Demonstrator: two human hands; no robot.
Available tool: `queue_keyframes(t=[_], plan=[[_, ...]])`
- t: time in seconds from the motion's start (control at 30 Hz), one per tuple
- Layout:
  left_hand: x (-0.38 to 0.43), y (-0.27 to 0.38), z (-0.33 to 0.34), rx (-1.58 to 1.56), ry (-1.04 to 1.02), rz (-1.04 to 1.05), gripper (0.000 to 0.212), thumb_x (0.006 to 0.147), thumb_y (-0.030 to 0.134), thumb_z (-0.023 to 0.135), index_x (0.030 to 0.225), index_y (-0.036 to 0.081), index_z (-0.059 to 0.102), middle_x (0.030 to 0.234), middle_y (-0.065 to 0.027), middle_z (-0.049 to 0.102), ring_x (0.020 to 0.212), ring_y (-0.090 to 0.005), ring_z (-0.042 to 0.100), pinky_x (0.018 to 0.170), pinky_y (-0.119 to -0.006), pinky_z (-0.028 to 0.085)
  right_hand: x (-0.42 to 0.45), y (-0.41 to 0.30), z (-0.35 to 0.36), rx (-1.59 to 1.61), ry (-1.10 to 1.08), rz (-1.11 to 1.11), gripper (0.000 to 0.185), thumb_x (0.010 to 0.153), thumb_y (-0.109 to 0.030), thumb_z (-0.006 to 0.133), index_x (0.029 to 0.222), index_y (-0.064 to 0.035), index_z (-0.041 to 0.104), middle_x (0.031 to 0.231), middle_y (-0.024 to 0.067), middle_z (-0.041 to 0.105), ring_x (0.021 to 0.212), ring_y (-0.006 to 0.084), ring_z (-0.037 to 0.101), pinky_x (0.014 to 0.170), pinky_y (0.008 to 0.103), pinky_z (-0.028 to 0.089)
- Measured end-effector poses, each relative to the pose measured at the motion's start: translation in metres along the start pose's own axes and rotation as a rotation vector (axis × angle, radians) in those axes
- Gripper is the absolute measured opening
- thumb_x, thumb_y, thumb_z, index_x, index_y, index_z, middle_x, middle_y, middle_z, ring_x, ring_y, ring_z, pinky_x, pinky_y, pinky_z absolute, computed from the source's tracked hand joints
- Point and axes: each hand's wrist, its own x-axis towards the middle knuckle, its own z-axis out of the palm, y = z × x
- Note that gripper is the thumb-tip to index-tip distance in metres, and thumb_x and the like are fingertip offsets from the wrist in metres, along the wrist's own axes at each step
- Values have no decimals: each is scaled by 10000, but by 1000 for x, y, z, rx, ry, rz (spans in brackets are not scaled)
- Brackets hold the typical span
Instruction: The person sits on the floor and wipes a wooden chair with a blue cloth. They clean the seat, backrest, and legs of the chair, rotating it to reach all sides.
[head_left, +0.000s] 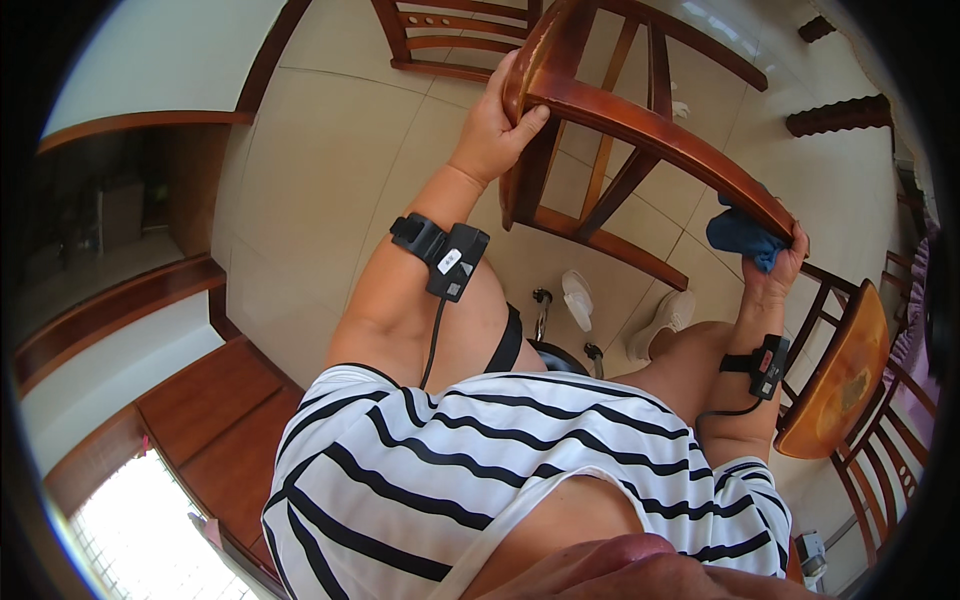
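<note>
A tilted brown wooden chair is in front of me, its legs pointing to the right. At the seat edge, my left hand grips the wood, thumb on the near side. My right hand is at the far end of the chair's upper leg, with a blue cloth bunched in its fingers against the wood. Part of the cloth is hidden behind the leg. The lower leg runs below, joined to the upper one by slanted wooden bars.
Another wooden chair with a worn seat stands at the right. A chair back is at the top. Dark twisted furniture legs are at upper right. A white slipper lies on the tiled floor. Wooden cabinets line the left.
</note>
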Motion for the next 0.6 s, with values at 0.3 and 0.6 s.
queue_keyframes(t=[0.3,0.6], plan=[[-6,-6,10,-102,68,-11,736,952,153,674,1544,59,247,1400,-104,533,1271,-192,507,1075,-311,389,-4,-3,2,-42,16,63,347,887,-337,636,1116,-76,638,1207,114,662,1162,288,592,1080,445,419],[-62,-15,39,-154,59,-159,858,901,18,649,1580,69,129,1461,-112,463,1319,-191,456,1079,-294,375,17,-5,-51,10,36,272,299,865,-268,631,1059,-41,644,1105,137,697,1040,317,649,993,447,494]])
